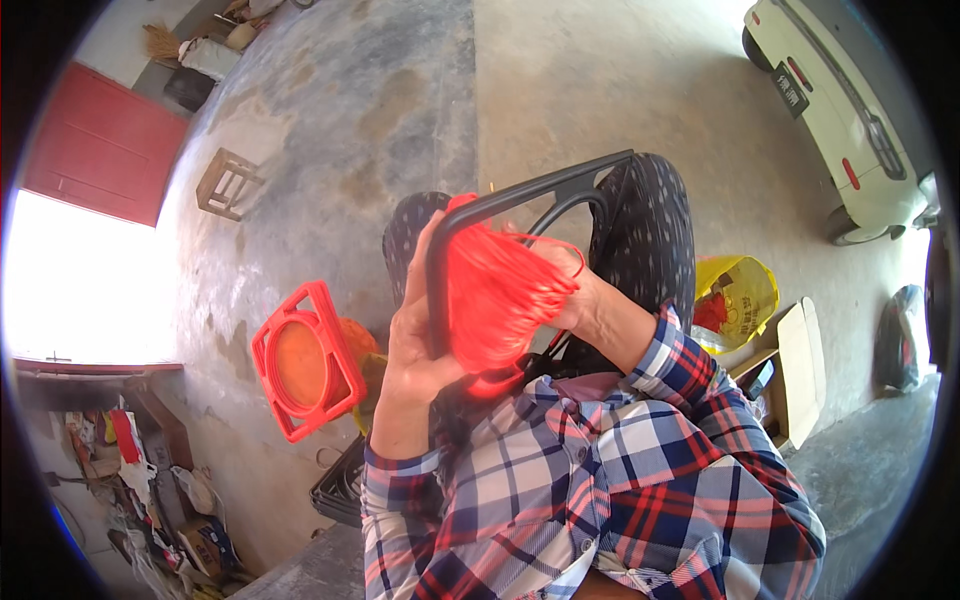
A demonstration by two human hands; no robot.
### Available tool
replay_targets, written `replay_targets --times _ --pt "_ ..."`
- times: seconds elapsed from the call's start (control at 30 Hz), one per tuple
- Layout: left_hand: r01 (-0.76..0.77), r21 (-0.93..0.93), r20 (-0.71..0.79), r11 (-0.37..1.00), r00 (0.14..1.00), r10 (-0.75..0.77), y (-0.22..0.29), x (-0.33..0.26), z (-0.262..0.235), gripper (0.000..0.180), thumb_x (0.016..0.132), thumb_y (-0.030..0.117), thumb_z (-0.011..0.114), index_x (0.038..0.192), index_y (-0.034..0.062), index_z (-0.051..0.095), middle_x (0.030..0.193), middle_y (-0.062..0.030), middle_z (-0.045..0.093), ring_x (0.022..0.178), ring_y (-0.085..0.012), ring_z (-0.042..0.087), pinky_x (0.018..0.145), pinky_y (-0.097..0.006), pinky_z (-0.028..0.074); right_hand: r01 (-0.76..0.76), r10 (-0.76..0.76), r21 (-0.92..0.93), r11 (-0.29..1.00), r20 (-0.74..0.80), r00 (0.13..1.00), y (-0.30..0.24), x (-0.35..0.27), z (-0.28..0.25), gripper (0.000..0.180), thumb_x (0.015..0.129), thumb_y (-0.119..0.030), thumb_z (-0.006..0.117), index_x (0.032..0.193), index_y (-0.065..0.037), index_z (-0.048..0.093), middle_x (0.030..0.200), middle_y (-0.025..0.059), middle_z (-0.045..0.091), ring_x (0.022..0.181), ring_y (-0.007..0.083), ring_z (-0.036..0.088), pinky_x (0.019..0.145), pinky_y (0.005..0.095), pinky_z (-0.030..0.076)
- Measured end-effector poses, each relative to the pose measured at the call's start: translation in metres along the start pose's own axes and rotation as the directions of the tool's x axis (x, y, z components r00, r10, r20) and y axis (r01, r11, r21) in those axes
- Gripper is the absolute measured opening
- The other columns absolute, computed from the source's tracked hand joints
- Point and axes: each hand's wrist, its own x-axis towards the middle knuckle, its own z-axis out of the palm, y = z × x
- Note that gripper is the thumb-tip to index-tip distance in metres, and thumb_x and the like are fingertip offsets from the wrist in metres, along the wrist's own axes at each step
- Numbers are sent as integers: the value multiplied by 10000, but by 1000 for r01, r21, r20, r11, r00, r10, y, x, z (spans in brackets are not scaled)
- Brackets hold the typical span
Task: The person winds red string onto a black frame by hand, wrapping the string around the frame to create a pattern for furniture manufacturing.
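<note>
A thick bundle of bright red cord (495,290) is held in front of my body, over my lap. It sits against a black frame (540,190) with a long straight bar and a curved inner piece. My left hand (410,340) grips the frame's left side and the edge of the bundle, thumb below and fingers reaching up. From the right, my right hand (582,300) is closed around the narrowed end of the bundle; its fingertips are partly hidden behind the strands. One loose strand loops over that wrist.
At my left stands an orange-red square frame with a round centre (342,345), near another black frame (335,490). A yellow bag (758,290) and an open cardboard box (800,370) sit at my right. Farther off are a wooden stool (225,185) and a pale vehicle (850,110).
</note>
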Motion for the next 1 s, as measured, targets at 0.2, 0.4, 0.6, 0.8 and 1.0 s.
replay_targets --times 0.2,0.4,0.6,0.8,1.0 --pt "-7 184 -115 983 993 28 2 2 2 423 647 141 795 1036 42 661 1256 -128 600 1166 -186 551 1085 -396 312 230 -230 8 973 38 972 -10 31 -17 257 881 -256 662 1077 -91 646 1003 15 675 909 156 645 767 312 528" --pt "29 200 -268 979 963 26 12 0 -1 230 723 175 764 924 85 696 1461 -232 390 1335 -307 410 1127 -474 198 230 -310 -658 717 -5 951 -30 -14 -74 319 815 -302 627 1022 -59 640 937 16 638 839 99 574 738 299 482" --pt "167 -174 -293 970 932 -213 -6 -12 -29 297 765 94 718 1033 17 614 972 -171 647 805 -223 641 750 -349 511 543 -523 131 830 520 675 -43 -72 -21 285 856 -335 564 872 -55 518 817 85 629 877 204 654 724 443 471" --pt "125 -223 -274 967 944 -185 -3 -5 -37 375 771 41 655 1116 26 508 785 -138 599 616 -196 602 546 -310 501 425 -274 -76 902 660 699 -67 -116 -18 420 956 -487 475 929 -68 463 625 81 605 432 169 510 551 322 393" --pt "143 -271 -298 952 928 -225 -9 -6 -38 364 787 47 644 1119 3 503 810 -143 610 628 -190 606 559 -312 513 422 -412 16 906 258 874 -75 -97 -64 393 978 -435 464 956 -46 518 622 49 579 455 185 527 529 303 416"
